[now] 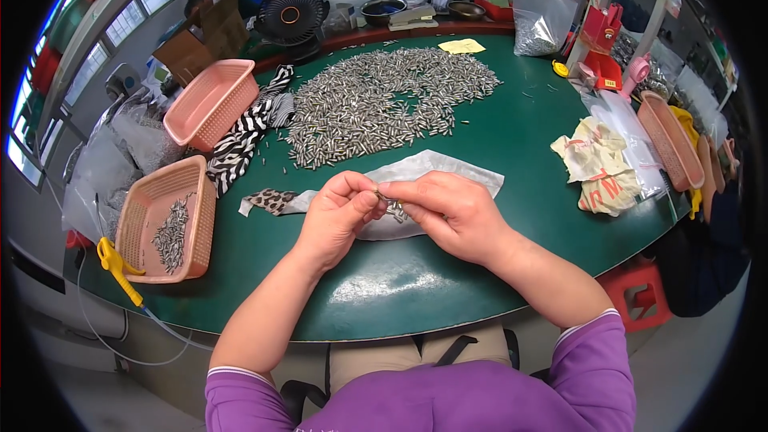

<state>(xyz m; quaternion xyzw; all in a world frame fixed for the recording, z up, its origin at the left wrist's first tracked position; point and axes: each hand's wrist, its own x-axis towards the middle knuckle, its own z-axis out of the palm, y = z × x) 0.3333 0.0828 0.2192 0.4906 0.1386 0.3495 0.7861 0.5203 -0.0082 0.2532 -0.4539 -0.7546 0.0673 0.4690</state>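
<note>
The green worktable bears a broad heap of slim metal cylinders at twelve o'clock, a grey cloth at the dial's centre and a pink plastic basket at nine. Over the cloth, the left hand and right hand together pinch a tiny metal part (I can barely see it).

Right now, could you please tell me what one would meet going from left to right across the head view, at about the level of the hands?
The nearer-left pink basket, zebra-striped cloth, left hand, right hand, crumpled cream cloth, long pink basket.
</note>
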